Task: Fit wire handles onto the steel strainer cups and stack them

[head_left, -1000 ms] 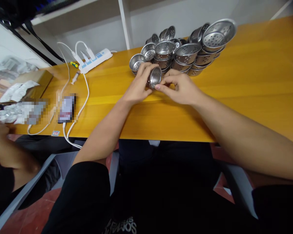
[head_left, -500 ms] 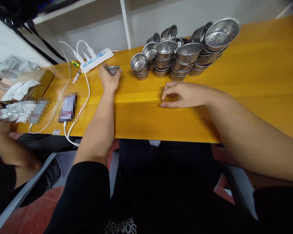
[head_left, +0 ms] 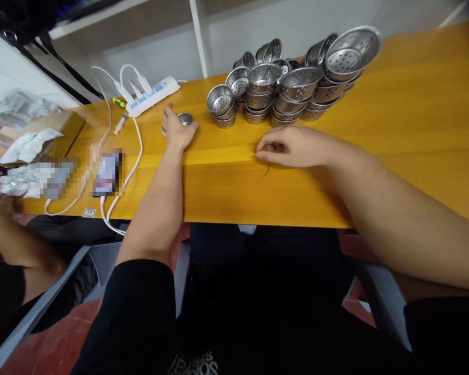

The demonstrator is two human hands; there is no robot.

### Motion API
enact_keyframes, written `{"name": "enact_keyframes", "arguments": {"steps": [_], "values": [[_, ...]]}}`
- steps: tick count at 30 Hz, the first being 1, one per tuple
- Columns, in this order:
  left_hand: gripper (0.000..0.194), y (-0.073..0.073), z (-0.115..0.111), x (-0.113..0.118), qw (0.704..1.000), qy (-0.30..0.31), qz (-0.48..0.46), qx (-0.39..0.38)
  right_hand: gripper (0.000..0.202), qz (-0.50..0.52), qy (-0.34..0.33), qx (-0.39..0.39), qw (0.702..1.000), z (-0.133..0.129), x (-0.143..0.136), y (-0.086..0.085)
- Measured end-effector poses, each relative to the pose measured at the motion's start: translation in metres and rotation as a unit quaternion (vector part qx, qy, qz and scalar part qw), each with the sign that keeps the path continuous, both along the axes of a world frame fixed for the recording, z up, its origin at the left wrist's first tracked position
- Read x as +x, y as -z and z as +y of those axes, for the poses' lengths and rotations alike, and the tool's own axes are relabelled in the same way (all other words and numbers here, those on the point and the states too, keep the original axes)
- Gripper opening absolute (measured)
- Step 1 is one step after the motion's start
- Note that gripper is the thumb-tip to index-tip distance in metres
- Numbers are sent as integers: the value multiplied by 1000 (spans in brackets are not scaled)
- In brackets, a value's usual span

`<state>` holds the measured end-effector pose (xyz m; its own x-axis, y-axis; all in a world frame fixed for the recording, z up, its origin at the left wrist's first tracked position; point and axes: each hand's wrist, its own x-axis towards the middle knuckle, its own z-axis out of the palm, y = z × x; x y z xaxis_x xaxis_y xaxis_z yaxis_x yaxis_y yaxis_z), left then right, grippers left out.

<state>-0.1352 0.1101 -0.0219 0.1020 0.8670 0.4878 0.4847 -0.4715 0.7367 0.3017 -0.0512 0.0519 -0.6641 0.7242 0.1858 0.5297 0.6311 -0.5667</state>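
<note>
My left hand (head_left: 177, 130) is around a small metal cup (head_left: 185, 119) at the back of the table. Its fingers and thumb are spread apart on either side of the cup, and the palm hides part of the cup. My right hand (head_left: 283, 146) has its fingers curled in a pinch in front of the stacked cups. A thin, curved, wire-like piece (head_left: 264, 173) hangs below its fingertips. Several stacks of perforated metal cups (head_left: 263, 78) stand to the right of my left hand, some cups tilted.
Left of my left hand are a white power strip (head_left: 154, 96) with plugged-in cables, a syringe (head_left: 121, 124) and a phone (head_left: 107, 174) on a cable. Farther left lie plastic bags (head_left: 31, 146) and a cardboard box (head_left: 72, 127). Another person's arm (head_left: 19, 234) is at the left edge.
The cup by my left hand now shows its round opening, and the hand has shifted slightly right and loosened. My right hand has risen slightly; the thin piece below its fingers now shows.
</note>
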Motion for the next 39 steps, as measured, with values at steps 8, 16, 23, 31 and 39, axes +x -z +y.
{"name": "enact_keyframes", "arguments": {"steps": [8, 16, 23, 31, 39], "values": [[86, -17, -2, 70, 995, 66, 74, 28, 37, 6, 30, 18, 999, -2, -8, 4], [54, -8, 4, 73, 993, 63, 80, 66, 40, 16, 16, 9, 1000, 0, -9, 9], [74, -33, -25, 84, 990, 53, 37, 127, 40, 63, 60, 70, 994, -4, -15, 6], [104, -40, -88, 136, 967, 208, 72, 127, 68, 153, 126, 100, 975, -17, -20, -2], [98, -17, -55, 140, 937, 269, 147, 168, 52, 123, 77, 102, 984, -9, -19, 8]]}}
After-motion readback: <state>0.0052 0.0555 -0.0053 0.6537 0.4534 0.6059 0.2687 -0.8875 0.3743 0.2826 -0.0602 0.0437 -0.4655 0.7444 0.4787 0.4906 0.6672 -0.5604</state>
